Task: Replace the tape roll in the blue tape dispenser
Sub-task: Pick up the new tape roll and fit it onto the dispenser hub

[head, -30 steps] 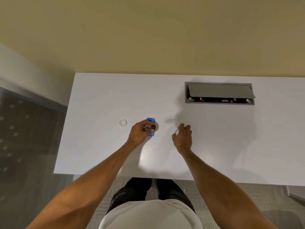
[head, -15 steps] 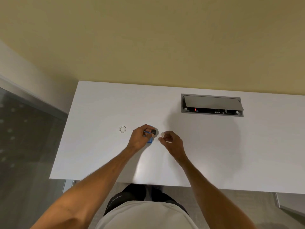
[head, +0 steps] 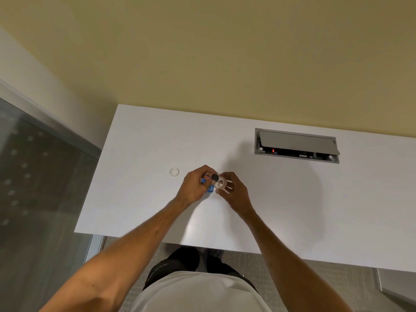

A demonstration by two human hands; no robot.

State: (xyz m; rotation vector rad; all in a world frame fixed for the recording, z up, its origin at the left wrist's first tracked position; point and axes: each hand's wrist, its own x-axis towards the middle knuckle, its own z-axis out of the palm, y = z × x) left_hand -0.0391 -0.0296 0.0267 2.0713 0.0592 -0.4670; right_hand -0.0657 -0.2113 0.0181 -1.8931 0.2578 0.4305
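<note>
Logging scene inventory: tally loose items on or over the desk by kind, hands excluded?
Tape rolls: 2, a clear tape roll in the right hand and a spare ring lying on the desk.
Dispensers: 1, the blue tape dispenser in the left hand.
Total: 3

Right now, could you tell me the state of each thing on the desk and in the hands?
blue tape dispenser: held in left hand
tape roll: held in right hand, beside the dispenser
white ring: lying flat on desk, untouched
cable box: lid tilted open
</note>
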